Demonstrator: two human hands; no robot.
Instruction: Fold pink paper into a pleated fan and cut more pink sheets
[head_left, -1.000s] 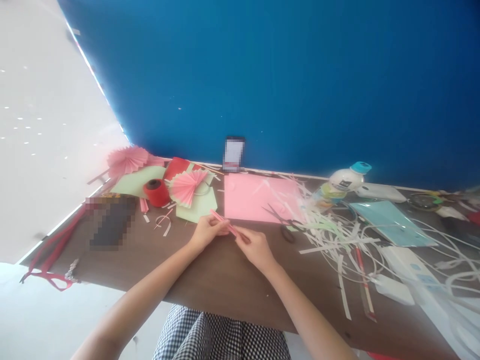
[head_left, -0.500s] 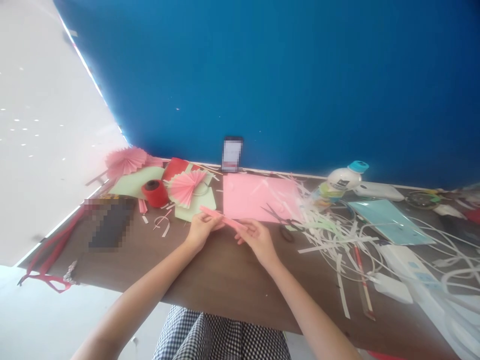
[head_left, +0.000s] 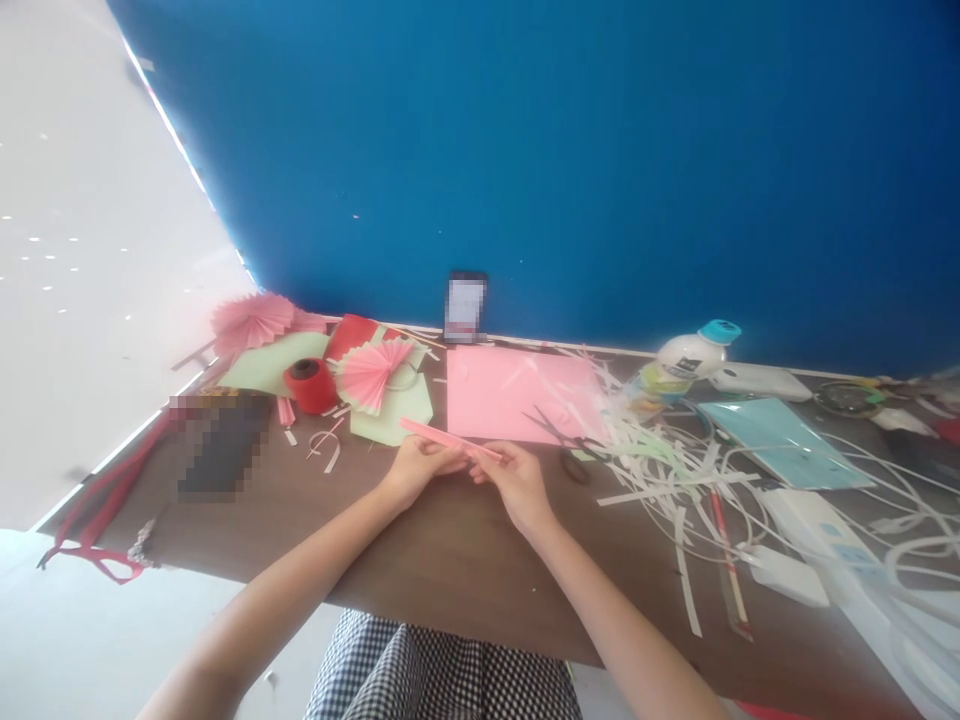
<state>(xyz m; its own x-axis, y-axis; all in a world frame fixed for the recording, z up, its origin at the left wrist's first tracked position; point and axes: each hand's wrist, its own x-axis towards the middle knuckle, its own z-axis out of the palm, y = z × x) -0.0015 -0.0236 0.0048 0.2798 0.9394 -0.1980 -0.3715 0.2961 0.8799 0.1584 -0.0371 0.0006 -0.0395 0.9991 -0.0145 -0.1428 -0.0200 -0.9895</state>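
Note:
A narrow folded strip of pink paper (head_left: 439, 433) slants between my two hands, its left end sticking out past the fingers. My left hand (head_left: 420, 468) is closed on its middle, fingertips close to the other hand. At the right end, my right hand (head_left: 516, 482) pinches the strip between thumb and fingers. Behind them a pink paper sheet (head_left: 517, 390) lies flat with paper scraps on it. Scissors (head_left: 571, 462) rest at its right front corner. To the left, a pleated pink paper fan (head_left: 375, 375) sits on green paper (head_left: 397, 415).
A red thread spool (head_left: 313, 388) and another pink fan (head_left: 255, 318) are at the left. A phone (head_left: 465, 308) leans on the blue wall. White paper strips (head_left: 667, 460), a white bottle (head_left: 686, 357), cables and a power strip (head_left: 821, 530) crowd the right.
My left hand has slid right along the pink strip, closer to my right hand, leaving more of its left end exposed. My right hand has hardly moved.

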